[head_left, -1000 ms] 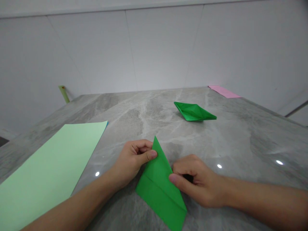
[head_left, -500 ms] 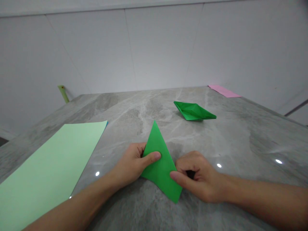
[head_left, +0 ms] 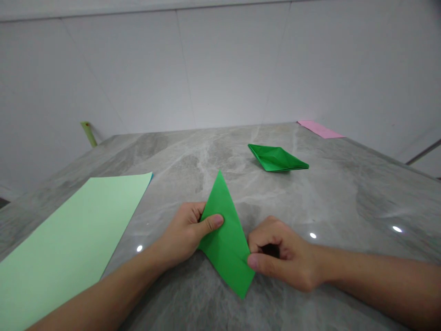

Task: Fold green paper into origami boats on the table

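The green paper (head_left: 225, 241) sits higher in the frame than a second ago, its tip raised and its lower edge wholly in view. It is at lower centre, between the hands. The left hand (head_left: 184, 233) pinches its left side, thumb on top, fingers mostly hidden behind; the right hand (head_left: 287, 255) nips its right edge near the bottom, thumb against curled forefinger. The lower edge bows, so from where I stand a light, steady left grip seems best, with edges matched before any pressing, and even pressure to keep creases straight. Farther out on the table (head_left: 172, 184), a pale green sheet (head_left: 89, 216) lies at left, a folded green piece (head_left: 278, 160) right of centre.
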Demonstrator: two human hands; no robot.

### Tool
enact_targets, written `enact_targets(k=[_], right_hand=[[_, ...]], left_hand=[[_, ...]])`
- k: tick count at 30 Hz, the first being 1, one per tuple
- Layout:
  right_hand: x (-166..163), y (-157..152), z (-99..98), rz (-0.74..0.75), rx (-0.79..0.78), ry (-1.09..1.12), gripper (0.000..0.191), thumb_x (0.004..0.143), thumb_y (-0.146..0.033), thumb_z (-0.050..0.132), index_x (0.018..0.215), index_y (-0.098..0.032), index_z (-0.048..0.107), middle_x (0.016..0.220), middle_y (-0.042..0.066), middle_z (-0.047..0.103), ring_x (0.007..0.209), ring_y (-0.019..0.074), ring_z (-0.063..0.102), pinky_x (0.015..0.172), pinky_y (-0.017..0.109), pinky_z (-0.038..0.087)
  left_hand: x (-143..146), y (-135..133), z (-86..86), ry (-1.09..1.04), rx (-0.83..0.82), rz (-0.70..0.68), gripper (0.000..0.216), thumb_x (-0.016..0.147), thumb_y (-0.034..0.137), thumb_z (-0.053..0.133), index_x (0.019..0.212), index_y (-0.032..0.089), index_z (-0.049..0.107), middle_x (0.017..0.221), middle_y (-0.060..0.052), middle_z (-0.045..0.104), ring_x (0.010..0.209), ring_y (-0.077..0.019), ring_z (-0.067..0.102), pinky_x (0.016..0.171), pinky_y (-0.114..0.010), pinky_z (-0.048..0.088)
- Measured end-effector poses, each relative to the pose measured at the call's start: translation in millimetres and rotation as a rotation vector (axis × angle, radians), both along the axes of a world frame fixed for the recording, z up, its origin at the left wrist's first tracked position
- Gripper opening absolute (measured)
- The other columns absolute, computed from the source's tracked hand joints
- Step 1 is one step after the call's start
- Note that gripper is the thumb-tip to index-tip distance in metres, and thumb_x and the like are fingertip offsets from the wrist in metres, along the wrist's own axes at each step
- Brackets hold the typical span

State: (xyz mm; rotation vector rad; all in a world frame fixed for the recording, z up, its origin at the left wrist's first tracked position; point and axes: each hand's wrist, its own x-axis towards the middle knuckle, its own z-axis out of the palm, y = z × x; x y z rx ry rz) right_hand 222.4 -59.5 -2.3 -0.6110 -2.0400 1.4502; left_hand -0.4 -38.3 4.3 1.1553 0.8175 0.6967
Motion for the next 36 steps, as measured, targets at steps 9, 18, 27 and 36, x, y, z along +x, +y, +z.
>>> enact_targets(k=[9, 18, 27, 36], right_hand=[[2, 1, 0.7, 0.037, -0.03, -0.039, 0.042, 0.085, -0.031, 0.058, 0.052, -0.019, 0.036, 0.049, -0.007, 0.031, 0.044, 0.0058, 0.029, 0.043, 0.022, 0.023], [0, 1, 0.4, 0.047, -0.09, 0.018, 0.044, 0.089, -0.04, 0.057, 0.054, -0.017, 0.043, 0.048, -0.006, 0.036, 0.044, 0.0058, 0.032, 0.042, 0.02, 0.025], [2, 2, -1.7, 0.024, -0.138, -0.017, 0.046, 0.091, -0.045, 0.056, 0.056, -0.015, 0.052, 0.043, -0.005, 0.044, 0.039, 0.0056, 0.038, 0.039, 0.018, 0.027], [1, 2, -2.8, -0.004, -0.12, 0.024, 0.051, 0.091, -0.044, 0.054, 0.049, -0.015, 0.05, 0.043, -0.003, 0.046, 0.04, 0.0063, 0.039, 0.04, 0.02, 0.028]], left_hand=[[-2, -2, -0.5, 0.039, -0.057, -0.07, 0.033, 0.077, 0.045, 0.074, 0.079, 0.012, 0.071, 0.071, -0.007, 0.072, 0.062, -0.0171, 0.066, 0.059, -0.025, 0.052], [0, -10, 5.2, 0.122, -0.08, -0.253, 0.035, 0.076, 0.049, 0.073, 0.078, 0.014, 0.073, 0.071, -0.005, 0.07, 0.056, -0.0128, 0.06, 0.055, -0.021, 0.045], [4, -12, 0.0, 0.157, -0.045, -0.182, 0.04, 0.08, 0.054, 0.067, 0.075, 0.014, 0.068, 0.067, -0.003, 0.066, 0.053, -0.0108, 0.056, 0.051, -0.02, 0.043], [2, -15, 12.6, 0.265, -0.03, -0.43, 0.048, 0.079, 0.059, 0.064, 0.062, 0.016, 0.053, 0.055, 0.003, 0.045, 0.045, -0.0062, 0.037, 0.04, -0.017, 0.029]])
